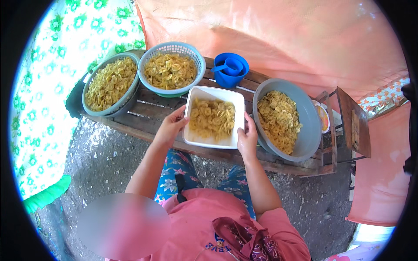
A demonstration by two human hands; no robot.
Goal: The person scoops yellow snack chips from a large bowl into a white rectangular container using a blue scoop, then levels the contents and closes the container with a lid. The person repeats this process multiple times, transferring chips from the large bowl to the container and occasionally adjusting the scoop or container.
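Note:
Between my two hands is a white square plastic tub (188, 135) with yellow banana chips (212, 118) in it. My left hand (171, 126) grips the tub's left side, and my right hand (247, 137) is closed on its right side. The tub is over the front part of a slatted wooden bench. Just right of it stands a large grey basin (310, 126) holding a heap of chips. Behind the tub, a grey-white perforated basket (198, 58) full of chips sits on the bench, its lower edge close to the tub's far rim.
At the bench's left end is another grey basin (123, 106) of chips. A blue bucket (228, 81) with a blue dipper (234, 66) stands behind. The wooden bench (150, 108) ends at the right beside a wooden chair-like frame (353, 126). Orange cloth (278, 35) hangs behind; rough ground (100, 161) lies below.

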